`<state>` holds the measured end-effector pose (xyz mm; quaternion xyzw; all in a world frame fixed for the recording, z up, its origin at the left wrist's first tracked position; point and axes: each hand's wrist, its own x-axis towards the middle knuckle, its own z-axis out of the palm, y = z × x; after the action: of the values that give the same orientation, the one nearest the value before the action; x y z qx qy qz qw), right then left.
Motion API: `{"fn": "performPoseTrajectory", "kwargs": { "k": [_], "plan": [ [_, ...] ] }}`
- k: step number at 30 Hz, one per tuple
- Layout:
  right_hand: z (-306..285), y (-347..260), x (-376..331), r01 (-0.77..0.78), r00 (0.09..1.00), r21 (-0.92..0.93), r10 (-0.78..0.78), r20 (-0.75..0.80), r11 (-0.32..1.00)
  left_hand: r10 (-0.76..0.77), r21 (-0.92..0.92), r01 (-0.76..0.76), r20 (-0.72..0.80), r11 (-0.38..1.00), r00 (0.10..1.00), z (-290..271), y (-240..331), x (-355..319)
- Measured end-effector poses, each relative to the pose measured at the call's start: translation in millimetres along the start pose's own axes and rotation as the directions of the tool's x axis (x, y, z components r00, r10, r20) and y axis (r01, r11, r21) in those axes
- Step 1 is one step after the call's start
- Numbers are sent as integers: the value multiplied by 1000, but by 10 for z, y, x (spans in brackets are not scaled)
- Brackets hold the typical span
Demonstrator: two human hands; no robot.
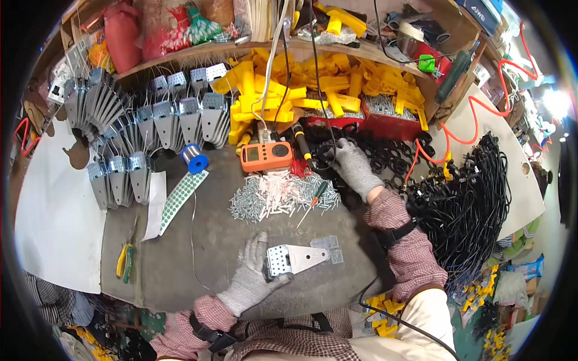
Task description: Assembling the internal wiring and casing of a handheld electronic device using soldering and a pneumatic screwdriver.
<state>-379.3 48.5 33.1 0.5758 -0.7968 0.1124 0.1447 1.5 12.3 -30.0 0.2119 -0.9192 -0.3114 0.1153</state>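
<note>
My left hand [248,278], in a grey glove, lies on the dark work mat. Its thumb and fingers close around the wide end of a flat metal bracket [304,257], which has rows of green-dotted holes and a tapered right end. Small clear plastic pieces [330,245] lie by that narrow end. At the back, my right hand [356,168], also gloved, reaches into the near-left edge of a heap of black rings [385,159]. Its fingers are bent together over dark parts; what they pinch is hard to make out.
An orange multimeter [265,156] stands behind piled screws [247,201] and a screwdriver [312,203]. Stacked brackets [165,123], a solder spool [194,159] and pliers [125,262] are left. Yellow plastic parts [331,78] fill the back; black cables [469,210] hang right.
</note>
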Motion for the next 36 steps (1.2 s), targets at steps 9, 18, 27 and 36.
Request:
{"fn": "performPoseTrajectory", "kwargs": {
  "k": [9, 18, 27, 36],
  "plan": [
    [-555, -687, -650, -185, 982, 298, 165, 91, 936, 254, -356, -312, -200, 881, 946, -729, -76, 233],
    [-539, -2159, -1012, 92, 892, 870, -428, 144, 484, 249, -353, -229, 11, 907, 969, -778, -323, -189],
    [-154, -2126, -1088, -36, 925, 742, -259, 278, 670, 13, -215, -3, 42, 977, 999, -704, -421, -232],
    [-246, -2118, -1135, 155, 919, 613, -341, 198, 774, 131, -67, -119, 213, 991, 968, -729, -286, -129]
  ]
}}
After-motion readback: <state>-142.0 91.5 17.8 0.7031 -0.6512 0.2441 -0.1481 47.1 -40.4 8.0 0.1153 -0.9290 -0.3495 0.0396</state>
